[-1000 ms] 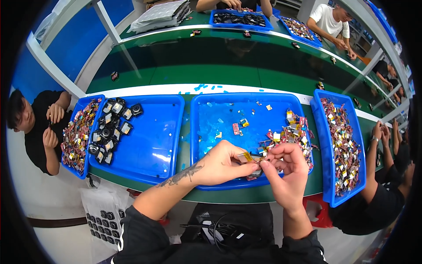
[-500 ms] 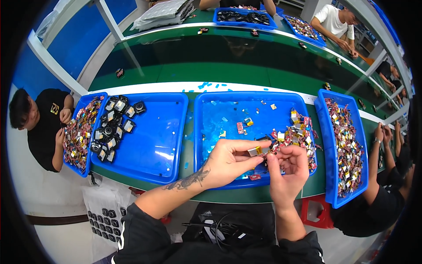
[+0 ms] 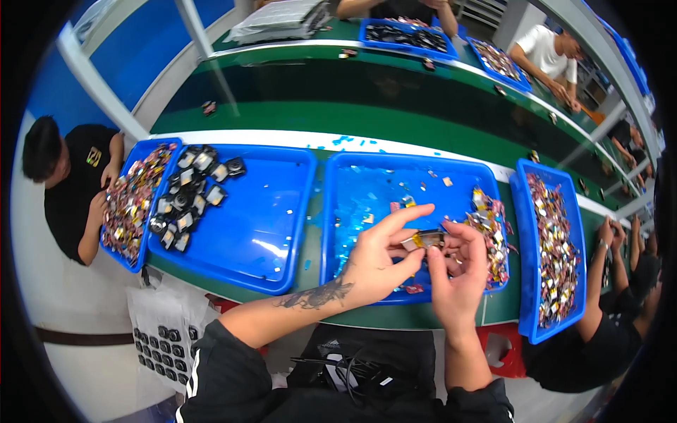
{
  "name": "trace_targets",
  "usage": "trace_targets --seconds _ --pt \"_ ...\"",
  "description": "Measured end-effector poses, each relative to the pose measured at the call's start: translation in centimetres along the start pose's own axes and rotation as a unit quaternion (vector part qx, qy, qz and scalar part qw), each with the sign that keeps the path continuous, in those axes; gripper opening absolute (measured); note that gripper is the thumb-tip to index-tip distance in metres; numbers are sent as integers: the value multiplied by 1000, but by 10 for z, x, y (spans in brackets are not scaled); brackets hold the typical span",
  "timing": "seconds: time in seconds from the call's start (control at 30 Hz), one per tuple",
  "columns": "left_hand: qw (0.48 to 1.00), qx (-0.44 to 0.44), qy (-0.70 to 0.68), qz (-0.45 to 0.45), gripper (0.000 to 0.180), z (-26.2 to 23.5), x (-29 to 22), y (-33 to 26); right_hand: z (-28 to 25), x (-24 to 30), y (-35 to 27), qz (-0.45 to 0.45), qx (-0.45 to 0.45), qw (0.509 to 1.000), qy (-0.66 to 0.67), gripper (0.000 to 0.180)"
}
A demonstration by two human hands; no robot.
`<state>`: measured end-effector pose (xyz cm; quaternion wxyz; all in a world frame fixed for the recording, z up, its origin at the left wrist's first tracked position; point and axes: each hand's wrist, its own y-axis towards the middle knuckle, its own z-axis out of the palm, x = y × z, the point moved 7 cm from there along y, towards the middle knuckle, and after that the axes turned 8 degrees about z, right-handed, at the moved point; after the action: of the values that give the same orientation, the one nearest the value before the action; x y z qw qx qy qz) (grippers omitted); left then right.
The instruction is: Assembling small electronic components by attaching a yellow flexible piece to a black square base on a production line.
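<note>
Over the middle blue tray, both of my hands are closed on one small black housing with a silver battery pack and yellow tape at its left end. My left hand pinches the battery end, its index finger stretched out above. On the other end, my right hand grips the housing with the thumb in front and curled fingers behind. Fingers hide part of it. Beneath and beside my right hand lies a pile of small red circuit boards with batteries. Blue film scraps are scattered in the tray's left part.
A blue tray on the left holds several black housings. Narrow trays of circuit boards stand at far left and right. Beyond runs a green conveyor belt with scattered parts. Co-workers sit left, right and across.
The black housing now shows more plainly between my hands. My left index finger has lifted and straightened. The whole view has shifted slightly.
</note>
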<state>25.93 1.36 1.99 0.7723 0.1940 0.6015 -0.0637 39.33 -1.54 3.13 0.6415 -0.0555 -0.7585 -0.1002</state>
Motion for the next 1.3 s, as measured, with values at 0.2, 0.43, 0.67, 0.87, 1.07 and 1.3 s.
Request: trace_targets --seconds 0.2,0.43,0.67,0.87,1.07,1.3 --pt "995 -51 -85 26 60 -24 -17 9 10 32 43 -74 69 988 -116 42" --pt "575 -145 805 -28 20 -213 -76 -43 -22 -35 251 83 18 971 -225 30" --pt "558 -110 820 -68 46 -253 -79 -61 -47 -83 295 47 -32 918 -392 35" --pt "640 -25 768 8 45 -236 -79 -55 -26 21 225 -169 -32 928 -329 12" --pt "702 33 712 -1 33 -244 -74 -62 31 22 119 -132 180 866 -447 19" --pt "685 -32 727 14 14 -219 -97 -40 26 -18 100 -98 134 889 -426 11"
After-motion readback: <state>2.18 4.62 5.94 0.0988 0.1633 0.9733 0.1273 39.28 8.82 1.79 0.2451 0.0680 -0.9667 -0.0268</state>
